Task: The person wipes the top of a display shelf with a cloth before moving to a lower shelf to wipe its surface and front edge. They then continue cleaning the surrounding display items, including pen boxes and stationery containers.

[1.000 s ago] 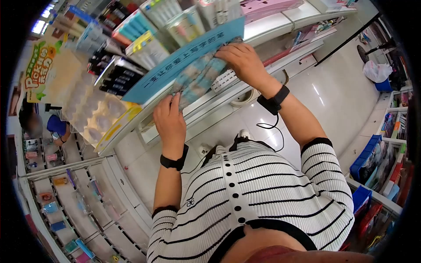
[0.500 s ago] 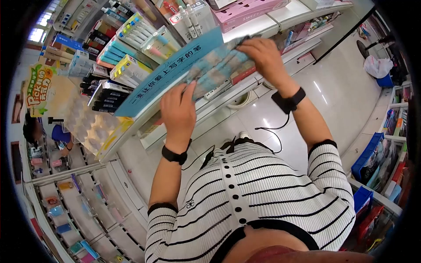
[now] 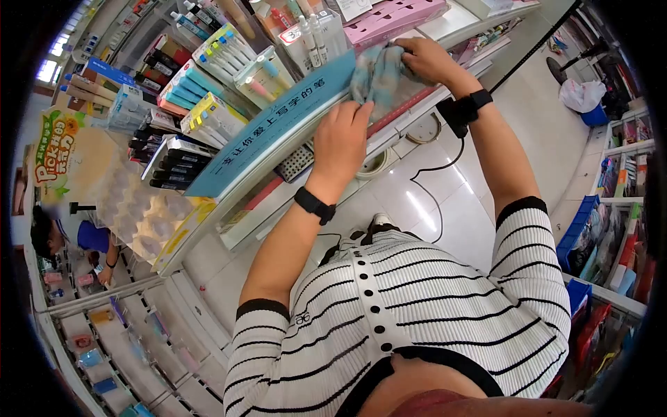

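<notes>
A crumpled cloth (image 3: 377, 78), grey with pale blue patches, sits between 12 and 1 o'clock from the middle of the view, over the front edge of the white shelf (image 3: 431, 25), at the right end of a blue sign (image 3: 274, 125) with black characters.

The right hand (image 3: 432, 64) is at about 3 o'clock from the cloth. Its grip is clamped on the cloth's upper right part, fingers bent over the fabric. The left hand (image 3: 340, 147) is at about 7 o'clock from the cloth, back of the hand up, fingertips at the cloth's lower edge; whether its grip pinches the fabric, I cannot tell. Both wrists wear black bands, and a dark cable (image 3: 436, 169) hangs from the right one.

Around the cloth, a pink box (image 3: 396, 22) is near 12 o'clock, a clear holder with white pens (image 3: 314, 43) near 10 o'clock, and a box of black pens (image 3: 182, 164) at about 8 o'clock, beyond the sign's left end. An empty-celled clear tray (image 3: 142, 214) is farther out at 8 o'clock. At about 3 o'clock, well apart, a white bag (image 3: 582, 95) rests on a blue bin (image 3: 595, 115). Another person (image 3: 92, 238) bends over display racks at about 8 o'clock.
</notes>
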The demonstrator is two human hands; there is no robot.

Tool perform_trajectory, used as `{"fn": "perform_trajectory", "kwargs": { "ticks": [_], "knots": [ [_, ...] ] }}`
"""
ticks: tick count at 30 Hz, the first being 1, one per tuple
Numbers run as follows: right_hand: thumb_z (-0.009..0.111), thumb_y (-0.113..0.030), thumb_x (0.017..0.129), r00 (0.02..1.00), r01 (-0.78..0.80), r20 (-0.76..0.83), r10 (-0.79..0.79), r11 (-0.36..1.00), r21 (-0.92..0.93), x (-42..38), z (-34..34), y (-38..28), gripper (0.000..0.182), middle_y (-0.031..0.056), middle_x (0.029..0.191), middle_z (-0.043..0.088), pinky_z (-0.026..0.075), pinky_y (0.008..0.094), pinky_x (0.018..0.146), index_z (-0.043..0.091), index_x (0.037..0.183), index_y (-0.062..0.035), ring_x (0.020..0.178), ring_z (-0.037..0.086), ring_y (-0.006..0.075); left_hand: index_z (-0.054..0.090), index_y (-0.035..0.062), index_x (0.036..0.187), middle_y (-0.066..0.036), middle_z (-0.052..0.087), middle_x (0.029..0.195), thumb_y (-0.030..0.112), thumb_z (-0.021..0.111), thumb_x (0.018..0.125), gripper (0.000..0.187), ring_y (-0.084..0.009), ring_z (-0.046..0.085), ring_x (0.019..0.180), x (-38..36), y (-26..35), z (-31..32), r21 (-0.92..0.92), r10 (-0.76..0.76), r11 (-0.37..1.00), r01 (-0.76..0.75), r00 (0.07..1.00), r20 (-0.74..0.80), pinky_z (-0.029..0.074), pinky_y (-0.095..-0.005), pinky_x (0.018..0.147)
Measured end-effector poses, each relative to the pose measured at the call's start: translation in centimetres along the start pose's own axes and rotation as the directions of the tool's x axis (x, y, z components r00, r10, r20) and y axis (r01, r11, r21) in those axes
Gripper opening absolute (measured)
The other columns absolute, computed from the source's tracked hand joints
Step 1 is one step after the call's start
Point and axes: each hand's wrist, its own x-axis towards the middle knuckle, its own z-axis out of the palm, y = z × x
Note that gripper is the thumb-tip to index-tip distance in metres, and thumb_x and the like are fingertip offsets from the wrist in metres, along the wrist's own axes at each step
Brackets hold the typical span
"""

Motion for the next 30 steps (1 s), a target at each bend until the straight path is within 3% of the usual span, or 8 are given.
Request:
{"fn": "perform_trajectory", "kwargs": {
  "ticks": [2,5,6,10,13,15,21,30],
  "knots": [
    [0.049,-0.009,0.084,0.996,0.071,0.023,-0.086,0.921,0.382,-1.4,-1.0,-0.6,0.024,0.013,0.087,0.064,0.048,0.0336,0.081,0.064,0.101,-0.0016,0.083,0.059,0.0215,0.064,0.0065,0.117,-0.01,0.061,0.105,-0.003,0.066,0.075,0.043,-0.032,0.058,0.096,-1.1,0.4,-0.3,-0.069,0.044,0.997,-0.043,0.999,0.012,0.05,-0.041,0.082],
    [0.049,-0.009,0.085,0.996,0.08,-0.004,-0.093,0.834,0.546,-4.9,-3.2,-2.3,0.02,0.0084,0.086,0.063,0.047,0.0305,0.079,0.061,0.099,-0.0005,0.082,0.057,0.0159,0.064,0.0067,0.116,-0.01,0.061,0.104,-0.004,0.065,0.074,0.044,-0.0318,0.058,0.096,-2.5,0.8,-1.0,-0.179,0.075,0.982,-0.067,0.997,0.036,0.05,-0.0409,0.082],
    [0.049,-0.009,0.086,0.992,0.095,-0.122,-0.04,0.872,0.48,-6.5,-2.7,-3.0,0.019,0.0061,0.088,0.063,0.047,0.0288,0.077,0.061,0.097,0.0004,0.083,0.056,0.0143,0.064,0.0068,0.116,-0.01,0.061,0.104,-0.005,0.065,0.073,0.044,-0.0317,0.058,0.097,-2.9,0.9,-1.1,-0.227,0.065,0.972,-0.051,0.996,0.054,0.05,-0.0408,0.082],
    [0.051,-0.007,0.084,0.982,-0.182,0.123,0.146,0.906,0.382,-11.1,-2.1,-3.8,0.019,0.0068,0.086,0.061,0.046,0.0276,0.077,0.062,0.098,0.0003,0.083,0.056,0.0147,0.064,0.0071,0.115,-0.01,0.061,0.104,-0.005,0.065,0.073,0.044,-0.0316,0.058,0.097,-4.9,0.1,-1.2,-0.243,0.074,0.969,-0.051,0.993,0.09,0.05,-0.0404,0.083],
    [0.055,-0.007,0.08,0.975,-0.22,0.039,0.221,0.908,0.356,-12.5,-1.6,-4.3,0.022,0.0161,0.091,0.064,0.049,0.0379,0.081,0.063,0.1,-0.0009,0.09,0.062,0.0322,0.064,0.0071,0.116,-0.011,0.06,0.105,-0.004,0.067,0.072,0.046,-0.0315,0.058,0.097,-5.9,-0.5,-1.1,-0.231,0.073,0.972,-0.05,0.993,0.09,0.049,-0.0404,0.083],
    [0.061,-0.004,0.078,0.989,-0.001,-0.149,0.002,1.0,0.006,-12.3,-1.5,-4.2,0.027,0.0121,0.098,0.066,0.046,0.0404,0.089,0.064,0.104,-0.0069,0.1,0.061,0.0322,0.064,0.0079,0.117,-0.011,0.06,0.107,-0.004,0.07,0.07,0.049,-0.0321,0.058,0.097,-6.1,-0.5,-1.3,-0.256,0.067,0.966,-0.049,0.996,0.062,0.049,-0.0409,0.083],
    [0.062,-0.002,0.076,0.874,0.142,-0.406,-0.267,0.939,-0.314,-6.7,-1.1,-3.7,0.038,0.0041,0.111,0.067,0.04,0.0398,0.097,0.063,0.113,-0.0118,0.112,0.058,0.0278,0.063,0.0083,0.12,-0.011,0.059,0.109,-0.004,0.073,0.068,0.053,-0.0328,0.057,0.099,-3.8,0.3,-1.4,-0.177,0.039,0.983,-0.042,0.999,-0.019,0.049,-0.0415,0.083],
    [0.06,-0.003,0.075,0.961,0.229,-0.157,-0.228,0.973,-0.013,0.6,0.8,1.7,0.032,0.0209,0.103,0.067,0.05,0.0452,0.087,0.067,0.106,-0.0021,0.097,0.061,0.0401,0.066,0.0081,0.115,-0.01,0.061,0.105,-0.005,0.068,0.07,0.047,-0.0309,0.058,0.098,0.8,1.0,0.9,0.085,0.018,0.996,-0.005,0.988,-0.156,0.05,-0.0408,0.082]
  ]
}}
